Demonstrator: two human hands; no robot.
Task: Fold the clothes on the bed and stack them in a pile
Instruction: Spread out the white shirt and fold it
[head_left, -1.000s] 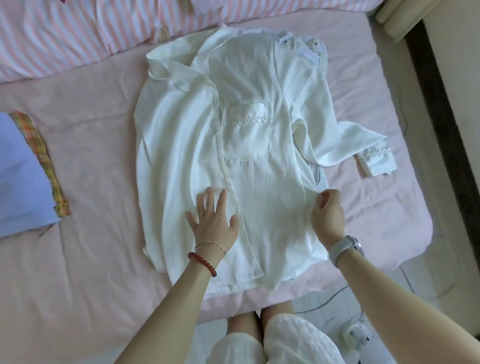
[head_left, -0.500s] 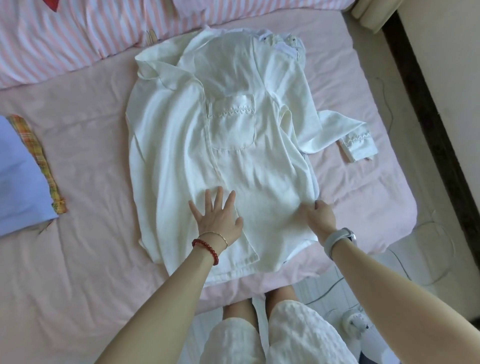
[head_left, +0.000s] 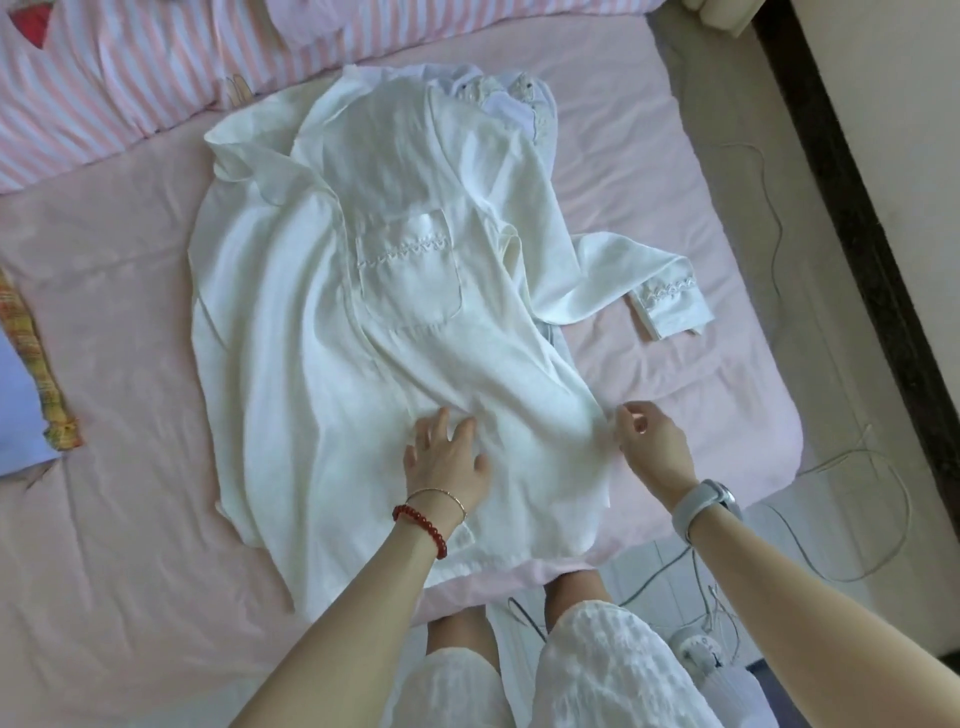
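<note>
Since the earlier frame, the white shirt (head_left: 395, 332) hem has been bunched between both grips: left hand (head_left: 447, 457) pressed flat, right hand (head_left: 652, 441) pinching its edge. Flattening precedes sleeve folding.

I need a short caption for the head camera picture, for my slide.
Left hand presses flat on a white shirt spread on the pink bed; right hand pinches its side edge.

On the bed (head_left: 130, 493) lies one white shirt (head_left: 322, 374) with one chest pocket (head_left: 410, 270). At the left edge is one pile of folded clothes (head_left: 21, 405). Two hands are visible: left hand (head_left: 447, 457), right hand (head_left: 652, 441).
</note>
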